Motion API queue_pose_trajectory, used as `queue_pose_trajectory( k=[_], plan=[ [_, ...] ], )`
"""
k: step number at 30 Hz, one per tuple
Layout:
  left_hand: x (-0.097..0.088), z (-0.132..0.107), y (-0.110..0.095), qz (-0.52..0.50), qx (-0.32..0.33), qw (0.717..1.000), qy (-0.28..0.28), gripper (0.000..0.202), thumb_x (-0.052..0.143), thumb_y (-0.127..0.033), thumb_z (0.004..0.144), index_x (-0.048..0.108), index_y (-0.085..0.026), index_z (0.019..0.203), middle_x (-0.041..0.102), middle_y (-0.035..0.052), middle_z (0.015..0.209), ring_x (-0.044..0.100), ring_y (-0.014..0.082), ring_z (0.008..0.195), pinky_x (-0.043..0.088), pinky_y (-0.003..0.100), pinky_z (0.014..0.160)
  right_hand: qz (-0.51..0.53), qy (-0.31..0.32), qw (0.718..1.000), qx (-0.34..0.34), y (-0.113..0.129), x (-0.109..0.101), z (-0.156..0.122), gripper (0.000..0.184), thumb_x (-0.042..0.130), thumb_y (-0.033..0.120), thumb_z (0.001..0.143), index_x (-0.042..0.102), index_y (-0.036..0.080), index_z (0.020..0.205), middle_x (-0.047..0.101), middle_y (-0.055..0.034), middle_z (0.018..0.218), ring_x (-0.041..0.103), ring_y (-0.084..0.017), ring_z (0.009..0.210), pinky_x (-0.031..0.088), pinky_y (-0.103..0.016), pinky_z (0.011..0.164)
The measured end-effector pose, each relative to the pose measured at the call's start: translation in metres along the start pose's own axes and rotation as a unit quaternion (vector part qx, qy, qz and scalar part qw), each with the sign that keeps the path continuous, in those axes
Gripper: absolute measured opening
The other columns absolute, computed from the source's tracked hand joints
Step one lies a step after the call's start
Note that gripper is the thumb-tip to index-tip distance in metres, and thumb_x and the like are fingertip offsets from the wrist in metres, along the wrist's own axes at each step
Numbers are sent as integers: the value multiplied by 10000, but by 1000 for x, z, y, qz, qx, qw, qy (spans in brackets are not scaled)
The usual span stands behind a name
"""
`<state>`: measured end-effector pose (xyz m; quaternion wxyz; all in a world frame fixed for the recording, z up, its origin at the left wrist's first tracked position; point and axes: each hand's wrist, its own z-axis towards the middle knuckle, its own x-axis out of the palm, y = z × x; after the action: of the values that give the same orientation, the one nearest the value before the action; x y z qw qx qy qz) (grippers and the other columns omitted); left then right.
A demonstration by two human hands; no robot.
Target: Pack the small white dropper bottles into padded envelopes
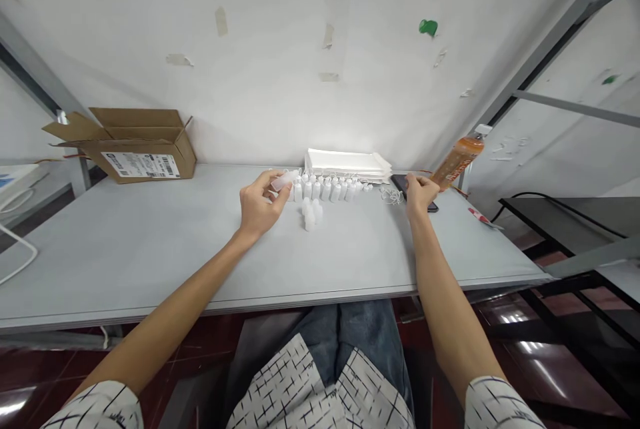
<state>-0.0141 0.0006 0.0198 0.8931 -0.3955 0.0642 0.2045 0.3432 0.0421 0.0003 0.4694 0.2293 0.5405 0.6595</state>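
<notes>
My left hand is closed around a small white plastic bottle, held just above the grey table. Right of it, a row of several small white bottles stands on the table, with two more bottles set a little in front. My right hand rests over a dark phone; its fingers are curled and I cannot make out whether they grip it. Thin white loops lie on the table just left of that hand.
A stack of white sheets lies behind the bottles against the wall. An open cardboard box sits at the table's far left. An orange drink bottle leans at the far right, with a red pen near it. A dark metal frame stands to the right.
</notes>
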Motion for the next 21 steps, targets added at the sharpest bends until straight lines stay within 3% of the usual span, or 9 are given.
queue_pose_trajectory(
  k=[2,5,9,15,18,21],
  plan=[
    [0,0,0,-23,-31,999,15,212,634,-336,816,611,-186,964,716,1,751,673,141,600,523,240,582,-130,-20,991,11,-13,-4,3,185,584,304,755,697,161,721,665,-44,687,615,-193,700,484,-300,704],
    [0,0,0,-37,-54,997,33,195,625,-328,822,564,-196,953,720,-3,714,685,155,594,534,258,604,-191,-4,981,18,-16,-6,-1,187,601,296,742,742,179,780,721,-88,810,651,-244,825,488,-351,815],
    [0,0,-3,-51,-73,995,49,227,652,-330,802,507,-204,921,733,2,710,701,172,586,534,266,589,-235,34,971,-5,-6,-10,-5,214,614,288,719,770,208,842,735,-106,879,656,-274,886,492,-378,831],
    [-2,0,-8,-50,-89,993,66,308,643,-351,814,503,-202,1044,747,-3,743,708,168,567,520,244,547,-357,157,920,-33,-2,-11,-7,233,680,230,633,785,210,841,719,-130,887,660,-300,915,493,-401,830],
    [-1,-1,-8,-53,-80,992,80,410,612,-374,841,507,-193,1194,747,9,765,709,170,576,515,241,529,-383,175,906,-39,-2,-9,-10,246,675,184,632,786,200,850,716,-139,896,663,-296,911,501,-389,816],
    [0,-2,-5,-52,-60,993,91,368,577,-394,871,531,-183,1169,742,19,760,705,165,583,536,257,572,-388,183,903,-38,-1,-7,-13,241,665,148,643,783,191,848,713,-153,922,668,-294,912,514,-373,792]
  ],
)
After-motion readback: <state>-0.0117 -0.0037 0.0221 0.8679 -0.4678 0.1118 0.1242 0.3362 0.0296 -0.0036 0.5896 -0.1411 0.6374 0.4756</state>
